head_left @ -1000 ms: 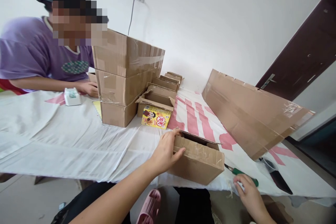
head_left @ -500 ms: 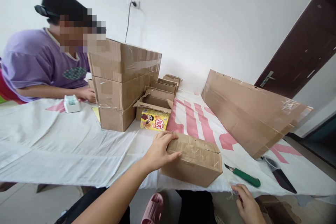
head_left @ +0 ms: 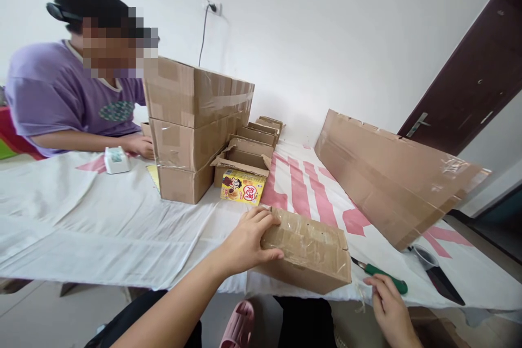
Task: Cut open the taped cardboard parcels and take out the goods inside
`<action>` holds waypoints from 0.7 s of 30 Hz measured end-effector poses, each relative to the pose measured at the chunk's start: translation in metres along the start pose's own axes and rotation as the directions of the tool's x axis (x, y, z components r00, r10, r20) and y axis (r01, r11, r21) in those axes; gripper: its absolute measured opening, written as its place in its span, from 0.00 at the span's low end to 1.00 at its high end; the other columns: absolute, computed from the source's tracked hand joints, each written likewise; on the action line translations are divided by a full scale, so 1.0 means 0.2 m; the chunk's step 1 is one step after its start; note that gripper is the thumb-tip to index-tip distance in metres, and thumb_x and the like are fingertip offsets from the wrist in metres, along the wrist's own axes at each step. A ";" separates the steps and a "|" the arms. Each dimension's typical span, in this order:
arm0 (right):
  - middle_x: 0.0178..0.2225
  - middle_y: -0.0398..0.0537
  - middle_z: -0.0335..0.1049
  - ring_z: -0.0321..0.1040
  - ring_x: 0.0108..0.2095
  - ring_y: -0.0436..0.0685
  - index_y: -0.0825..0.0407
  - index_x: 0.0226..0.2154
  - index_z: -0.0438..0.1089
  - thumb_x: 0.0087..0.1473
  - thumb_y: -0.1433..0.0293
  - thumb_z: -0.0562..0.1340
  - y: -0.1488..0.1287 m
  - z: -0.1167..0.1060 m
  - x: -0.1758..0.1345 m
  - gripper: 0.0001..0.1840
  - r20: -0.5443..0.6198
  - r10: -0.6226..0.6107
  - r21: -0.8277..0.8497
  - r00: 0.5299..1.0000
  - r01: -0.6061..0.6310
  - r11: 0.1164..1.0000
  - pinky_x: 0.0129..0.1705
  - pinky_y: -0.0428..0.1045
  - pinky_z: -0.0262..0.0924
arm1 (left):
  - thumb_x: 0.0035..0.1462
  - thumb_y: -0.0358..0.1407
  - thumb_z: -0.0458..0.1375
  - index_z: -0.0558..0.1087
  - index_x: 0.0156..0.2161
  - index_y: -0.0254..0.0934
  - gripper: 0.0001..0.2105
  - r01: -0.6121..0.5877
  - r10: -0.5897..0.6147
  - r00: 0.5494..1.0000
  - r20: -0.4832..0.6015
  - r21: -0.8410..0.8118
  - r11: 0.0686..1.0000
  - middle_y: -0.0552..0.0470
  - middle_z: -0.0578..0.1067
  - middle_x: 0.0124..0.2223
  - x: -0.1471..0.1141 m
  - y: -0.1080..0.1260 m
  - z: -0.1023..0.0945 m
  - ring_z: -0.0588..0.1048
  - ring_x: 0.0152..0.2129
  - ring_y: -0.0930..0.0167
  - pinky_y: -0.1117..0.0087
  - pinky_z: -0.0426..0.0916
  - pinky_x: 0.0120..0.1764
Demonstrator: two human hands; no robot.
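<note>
Your left hand (head_left: 250, 242) lies over the left end of the cardboard box (head_left: 314, 247), thumb and fingers apart: the thumb touches the top along its near edge, the fingertips rest on the top towards the far edge. From that palm the box runs off at three o'clock, its taped top facing up. Your right hand (head_left: 389, 302) is off the box, which sits at ten o'clock from it; those fingers are curled, and you cannot tell whether they pinch anything. At twelve o'clock from them, just beside, lies the green-handled knife (head_left: 385, 277), its blade end by the box's right end.

Under it all is a white cloth (head_left: 118, 244) with reddish stripes. From your left hand, a yellow printed carton (head_left: 243, 187) stands at twelve o'clock before a row of open cartons, a tall stack of boxes (head_left: 175, 136) at eleven, a white dispenser (head_left: 117, 161) and a person in purple (head_left: 53, 87) at ten. From your right hand, a big cardboard panel (head_left: 391, 179) leans at twelve; a dark door (head_left: 468, 76) is at one, set in a white wall (head_left: 338, 38).
</note>
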State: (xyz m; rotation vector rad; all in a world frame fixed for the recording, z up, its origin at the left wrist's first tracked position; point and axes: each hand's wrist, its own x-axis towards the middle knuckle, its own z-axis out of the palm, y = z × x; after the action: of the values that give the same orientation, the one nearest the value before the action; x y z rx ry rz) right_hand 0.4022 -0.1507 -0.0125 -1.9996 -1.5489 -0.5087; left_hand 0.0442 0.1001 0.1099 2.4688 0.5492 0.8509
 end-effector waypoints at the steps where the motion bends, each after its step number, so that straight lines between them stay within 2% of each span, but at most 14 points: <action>1: 0.40 0.49 0.69 0.70 0.42 0.58 0.47 0.38 0.71 0.58 0.68 0.53 -0.04 -0.02 0.06 0.12 -0.036 -0.017 0.017 0.999 0.017 1.000 0.42 0.54 0.68 | 0.42 0.44 0.69 0.70 0.46 0.40 0.25 0.012 -0.012 1.000 0.006 -0.021 1.000 0.47 0.73 0.48 0.00 0.01 0.00 0.67 0.49 0.58 0.55 0.64 0.52; 5: 0.39 0.50 0.67 0.67 0.42 0.59 0.49 0.40 0.68 0.60 0.67 0.54 -0.29 -0.15 0.31 0.08 -0.189 -0.060 0.103 0.980 0.081 0.991 0.43 0.55 0.65 | 0.42 0.38 0.70 0.69 0.47 0.42 0.26 0.057 -0.054 0.998 0.039 -0.090 0.994 0.50 0.73 0.48 -0.02 0.02 -0.02 0.69 0.49 0.60 0.57 0.66 0.51; 8: 0.41 0.51 0.65 0.65 0.44 0.59 0.49 0.42 0.66 0.61 0.68 0.54 -0.51 -0.23 0.45 0.08 -0.212 -0.122 0.163 0.970 0.158 0.974 0.45 0.56 0.63 | 0.41 0.37 0.69 0.69 0.48 0.42 0.27 0.089 -0.082 0.995 0.063 -0.116 0.989 0.50 0.73 0.49 -0.02 0.02 -0.02 0.69 0.49 0.60 0.58 0.66 0.51; 10: 0.43 0.51 0.65 0.64 0.46 0.59 0.48 0.43 0.65 0.60 0.68 0.56 -0.64 -0.27 0.51 0.08 -0.145 -0.196 0.201 0.970 0.223 0.954 0.47 0.56 0.63 | 0.41 0.36 0.69 0.68 0.48 0.42 0.27 0.104 -0.095 0.992 0.078 -0.130 0.986 0.50 0.73 0.49 -0.02 0.02 -0.03 0.70 0.49 0.60 0.58 0.66 0.51; 13: 0.46 0.51 0.65 0.63 0.47 0.60 0.47 0.45 0.65 0.58 0.67 0.59 -0.81 -0.30 0.57 0.11 0.031 -0.267 0.236 0.963 0.252 0.938 0.48 0.56 0.63 | 0.40 0.35 0.70 0.68 0.48 0.42 0.27 0.115 -0.102 0.990 0.094 -0.145 0.983 0.50 0.73 0.49 -0.02 0.03 -0.04 0.70 0.49 0.60 0.59 0.67 0.51; 17: 0.45 0.49 0.67 0.64 0.46 0.59 0.47 0.47 0.66 0.55 0.69 0.62 -0.93 -0.31 0.63 0.16 0.282 -0.249 0.266 0.926 0.174 0.948 0.48 0.55 0.63 | 0.40 0.34 0.70 0.67 0.49 0.42 0.28 0.117 -0.099 0.989 0.113 -0.167 0.979 0.49 0.73 0.50 -0.03 0.03 -0.04 0.70 0.48 0.60 0.59 0.67 0.51; 21: 0.43 0.47 0.67 0.64 0.45 0.58 0.47 0.48 0.66 0.50 0.74 0.63 -0.98 -0.31 0.70 0.21 0.432 -0.210 0.264 0.877 0.100 0.959 0.48 0.55 0.63 | 0.41 0.35 0.70 0.66 0.50 0.42 0.29 0.101 -0.084 0.992 0.097 -0.192 0.976 0.48 0.72 0.50 -0.03 0.00 -0.03 0.70 0.49 0.60 0.58 0.67 0.51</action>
State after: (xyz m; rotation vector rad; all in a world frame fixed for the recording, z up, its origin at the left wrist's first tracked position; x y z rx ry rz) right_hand 0.2518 -0.0494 0.1583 -1.9013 -1.9589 0.1060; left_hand 0.0357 0.0982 0.1118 2.2709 0.5182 0.7193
